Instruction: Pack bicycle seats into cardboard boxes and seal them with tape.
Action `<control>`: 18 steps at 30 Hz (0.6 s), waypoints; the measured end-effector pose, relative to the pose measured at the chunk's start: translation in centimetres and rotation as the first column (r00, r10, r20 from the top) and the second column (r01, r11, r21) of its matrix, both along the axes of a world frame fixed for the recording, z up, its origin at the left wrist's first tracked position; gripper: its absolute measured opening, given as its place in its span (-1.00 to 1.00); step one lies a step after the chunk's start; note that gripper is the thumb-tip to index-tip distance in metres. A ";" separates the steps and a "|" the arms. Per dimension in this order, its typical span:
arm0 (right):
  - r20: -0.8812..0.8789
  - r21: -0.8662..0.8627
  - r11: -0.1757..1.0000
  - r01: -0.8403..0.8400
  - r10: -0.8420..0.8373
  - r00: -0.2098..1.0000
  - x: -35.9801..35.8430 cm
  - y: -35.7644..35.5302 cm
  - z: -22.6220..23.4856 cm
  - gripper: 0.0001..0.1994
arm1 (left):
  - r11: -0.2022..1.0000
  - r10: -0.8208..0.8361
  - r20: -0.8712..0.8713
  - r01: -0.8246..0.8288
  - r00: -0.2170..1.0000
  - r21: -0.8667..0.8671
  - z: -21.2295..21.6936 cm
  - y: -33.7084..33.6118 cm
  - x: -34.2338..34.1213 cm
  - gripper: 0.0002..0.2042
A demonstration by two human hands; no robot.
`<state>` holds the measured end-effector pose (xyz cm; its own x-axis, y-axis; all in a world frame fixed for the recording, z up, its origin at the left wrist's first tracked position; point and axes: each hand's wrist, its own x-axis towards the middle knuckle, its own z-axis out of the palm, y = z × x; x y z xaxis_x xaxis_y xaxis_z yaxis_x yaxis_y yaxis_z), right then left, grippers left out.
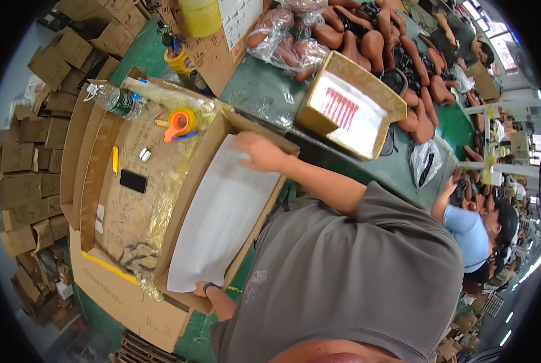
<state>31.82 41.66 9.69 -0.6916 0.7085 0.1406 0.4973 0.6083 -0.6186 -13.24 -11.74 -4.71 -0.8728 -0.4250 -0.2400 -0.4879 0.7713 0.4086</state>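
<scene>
A long white sheet [219,212], like thin packing foam, lies in a narrow open cardboard box [179,227]. My right hand [259,152] rests at the sheet's upper end, thumb and fingers apart. At its lower end my left hand [202,288], with a dark band on the wrist, pinches the sheet's edge near the box corner; its fingers are partly hidden. Alongside stands a shallow carton holding a black phone [133,181], a yellow cutter [115,160], an orange tape dispenser [179,124] and a plastic bottle [114,100].
Behind my right arm, an open carton [358,115] with red-marked white contents stands on the green table [258,100]. Brown bicycle saddles [373,51] pile up beyond it. Folded cartons [31,151] stack at the left. A person in blue [469,233] works at the right.
</scene>
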 end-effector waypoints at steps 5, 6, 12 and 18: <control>-0.051 0.103 0.691 0.716 -0.715 0.698 13.6 21.0 -0.5 -0.36 | 0.811 -0.556 -0.260 0.445 0.790 -0.380 7.4 13.2 8.2 -0.22; 0.032 0.090 0.685 0.723 -0.728 0.685 15.0 25.6 -2.1 -0.36 | 0.712 -0.701 -0.357 0.627 0.617 -0.315 8.6 15.0 9.9 -0.18; 0.323 0.226 0.522 0.823 -0.837 0.442 22.4 42.1 -15.9 -0.14 | 0.164 -0.878 -0.377 0.924 0.297 0.345 18.9 45.9 30.0 -0.37; 0.440 -0.491 0.465 0.737 -0.598 0.670 17.1 41.6 -10.4 0.19 | 0.148 -0.938 -0.071 0.577 0.340 0.804 21.6 62.8 44.0 -0.40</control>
<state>48.95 83.26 -0.69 0.0715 0.8348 -0.5459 0.7263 -0.4187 -0.5451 30.79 51.08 16.86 -0.3631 0.8311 -0.4212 -0.0248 0.4433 0.8960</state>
